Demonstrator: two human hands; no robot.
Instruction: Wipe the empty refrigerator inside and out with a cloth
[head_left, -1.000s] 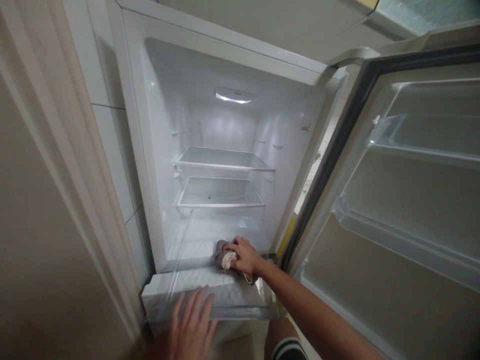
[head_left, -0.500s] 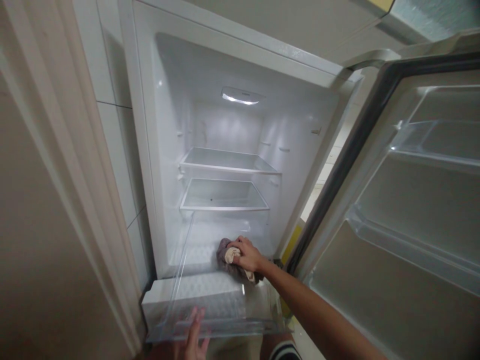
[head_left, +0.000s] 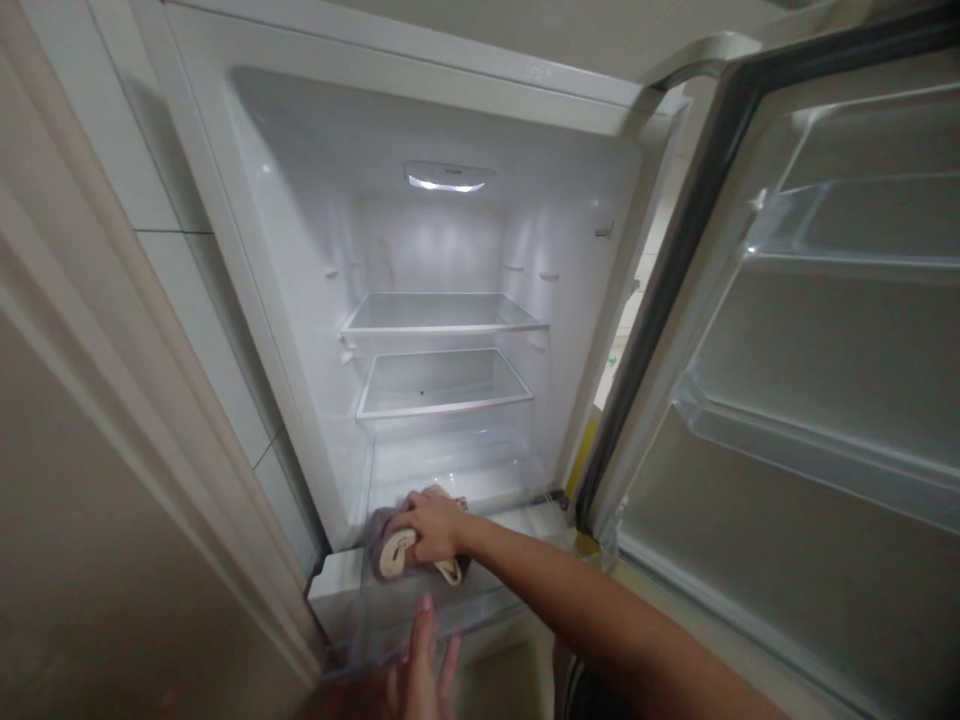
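My right hand [head_left: 431, 525] is closed on a bunched grey and cream cloth [head_left: 394, 548] and presses it into the left side of a clear plastic drawer [head_left: 491, 590] pulled out at the bottom of an open fridge [head_left: 247, 260]. At the bottom edge of the view, my left hand [head_left: 421, 668] rests against the drawer's front edge with its fingers stretched out, holding nothing.
Two glass shelves [head_left: 442, 390] sit bare inside the lit fridge. The open door [head_left: 810, 400] with its clear bins stands at the right. A tiled wall [head_left: 161, 250] and a beige door frame [head_left: 90, 330] close in on the left.
My right hand has slid the cloth from the drawer's right side to its left. My left hand has shifted right along the drawer's front. The camera has moved a little.
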